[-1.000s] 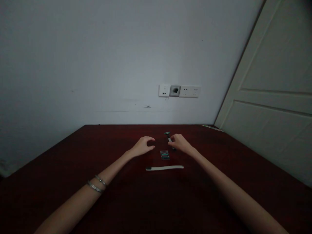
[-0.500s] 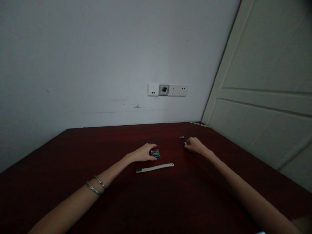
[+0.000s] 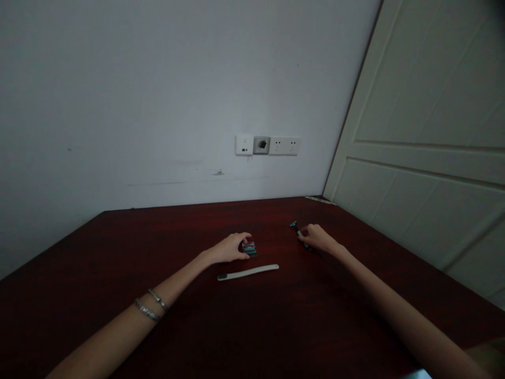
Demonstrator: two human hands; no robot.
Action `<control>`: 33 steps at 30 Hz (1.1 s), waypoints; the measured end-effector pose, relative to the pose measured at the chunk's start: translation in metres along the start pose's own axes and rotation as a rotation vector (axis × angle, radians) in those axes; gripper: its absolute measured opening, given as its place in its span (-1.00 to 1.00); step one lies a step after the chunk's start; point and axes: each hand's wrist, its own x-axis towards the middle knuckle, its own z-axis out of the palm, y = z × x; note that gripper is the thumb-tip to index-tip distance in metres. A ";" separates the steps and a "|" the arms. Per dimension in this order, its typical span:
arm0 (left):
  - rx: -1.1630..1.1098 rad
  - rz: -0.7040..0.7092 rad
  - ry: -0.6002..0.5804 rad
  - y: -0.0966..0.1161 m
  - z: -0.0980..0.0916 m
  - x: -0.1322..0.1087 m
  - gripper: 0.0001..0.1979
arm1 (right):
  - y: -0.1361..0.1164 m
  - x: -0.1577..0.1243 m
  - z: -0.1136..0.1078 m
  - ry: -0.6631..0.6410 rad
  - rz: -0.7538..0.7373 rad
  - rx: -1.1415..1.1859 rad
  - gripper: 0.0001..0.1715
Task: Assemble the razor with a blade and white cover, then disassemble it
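My left hand (image 3: pixel 229 247) lies on the dark red table (image 3: pixel 118 252), its curled fingers closed on a small clear case of razor cartridges (image 3: pixel 249 248). Further right, my right hand (image 3: pixel 317 238) is closed around the handle of a razor (image 3: pixel 295 226), whose dark head points away from me, low over the table. A long white strip with a dark end (image 3: pixel 248 272) lies flat just in front of the cartridge case, untouched. Two thin bracelets (image 3: pixel 152 305) circle my left forearm.
The table butts against a pale wall carrying a row of sockets (image 3: pixel 268 145). A cream panelled door (image 3: pixel 430 152) stands along the table's right side. A flat thin item (image 3: pixel 319 200) lies at the far right corner.
My right hand has carried the razor rightward, away from the cartridge case. My left hand has moved onto the case and closed on it. The view has swung to the right.
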 end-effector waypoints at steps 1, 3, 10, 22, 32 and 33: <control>-0.006 0.000 0.006 0.001 -0.001 0.000 -0.35 | 0.001 -0.001 -0.001 -0.001 -0.006 0.003 -0.74; -0.026 -0.004 0.024 0.003 -0.003 0.001 -0.35 | 0.002 -0.003 -0.005 0.025 -0.027 -0.006 -0.66; -0.090 0.039 0.089 0.025 -0.012 0.007 -0.34 | -0.031 -0.023 -0.031 0.059 -0.326 0.052 -0.39; 0.039 0.131 0.138 0.068 0.000 0.011 -0.30 | -0.078 -0.045 -0.018 -0.063 -0.631 0.216 -0.27; 0.104 0.133 0.162 0.079 -0.003 0.012 -0.29 | -0.069 -0.044 -0.025 0.000 -0.600 0.255 -0.49; 0.106 0.129 0.170 0.077 -0.006 0.012 -0.27 | -0.062 -0.042 -0.028 0.016 -0.582 0.262 -0.49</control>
